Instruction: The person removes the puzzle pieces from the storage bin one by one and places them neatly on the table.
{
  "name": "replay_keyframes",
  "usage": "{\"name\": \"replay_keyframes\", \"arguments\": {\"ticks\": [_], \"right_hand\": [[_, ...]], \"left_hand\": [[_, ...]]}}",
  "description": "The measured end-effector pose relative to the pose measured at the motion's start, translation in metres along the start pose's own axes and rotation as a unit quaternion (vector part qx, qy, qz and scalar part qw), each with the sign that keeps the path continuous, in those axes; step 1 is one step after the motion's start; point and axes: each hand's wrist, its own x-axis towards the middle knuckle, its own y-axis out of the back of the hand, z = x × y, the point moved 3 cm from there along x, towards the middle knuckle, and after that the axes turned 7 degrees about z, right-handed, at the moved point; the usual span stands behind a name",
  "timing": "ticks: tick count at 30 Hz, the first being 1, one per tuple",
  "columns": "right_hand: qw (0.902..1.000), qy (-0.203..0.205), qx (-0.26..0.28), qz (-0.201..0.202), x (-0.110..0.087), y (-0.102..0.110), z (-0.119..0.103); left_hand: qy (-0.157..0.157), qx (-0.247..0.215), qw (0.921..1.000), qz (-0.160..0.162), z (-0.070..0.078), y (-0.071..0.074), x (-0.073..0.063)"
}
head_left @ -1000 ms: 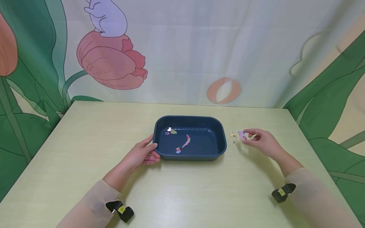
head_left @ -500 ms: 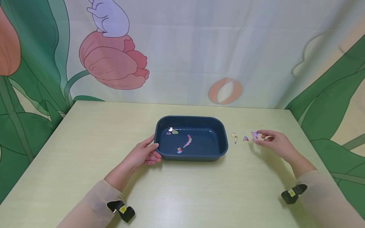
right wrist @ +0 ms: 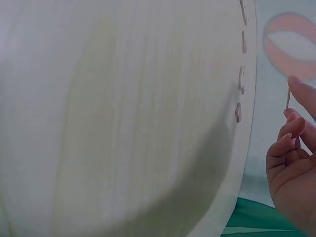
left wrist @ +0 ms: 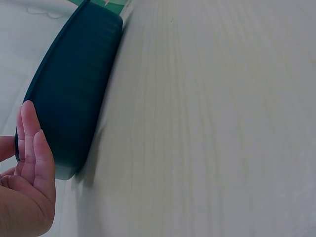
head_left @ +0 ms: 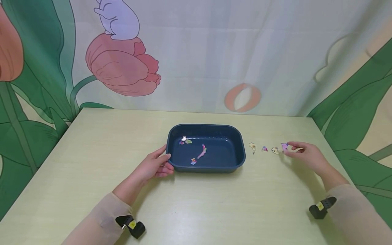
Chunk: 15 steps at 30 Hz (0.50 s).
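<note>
A dark blue rectangular tray (head_left: 206, 169) stands mid-table. My left hand (head_left: 157, 163) grips its left end, thumb over the rim and fingers against the outer wall, as the left wrist view also shows. My right hand (head_left: 307, 154) pinches a small flat purple cutout piece (head_left: 284, 146) between thumb and fingertips; the right wrist view shows this thin piece (right wrist: 288, 97) edge-on, raised off the table. Left of that hand lie a yellowish cutout (head_left: 252, 147), a pink-and-purple cutout (head_left: 264, 148) and a pale cutout (head_left: 275, 150) in a row.
Inside the tray lie several small cutouts, among them a long pink-purple one (head_left: 202, 151) and a blue-orange one (head_left: 193, 161). The pale wooden table (head_left: 196, 207) reaches back to a curtain (head_left: 196, 58) printed with flowers and a rabbit. A small black camera sits on each sleeve.
My right hand has moved right along the table with the purple cutout. The pink-and-purple and pale cutouts have come into view behind it. My left hand stays on the tray.
</note>
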Motion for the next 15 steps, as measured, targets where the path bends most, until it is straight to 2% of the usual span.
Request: {"name": "replay_keyframes", "arguments": {"ticks": [8,15], "right_hand": [[0.9998,-0.014,-0.015,-0.002,0.004,0.004,0.021],[0.9993,-0.030,-0.019,-0.011,0.002,0.005,0.029]], "left_hand": [[0.003,0.001,1.0000,0.001,0.001,-0.001,0.001],[0.003,0.000,1.0000,-0.002,0.000,-0.001,0.001]]}}
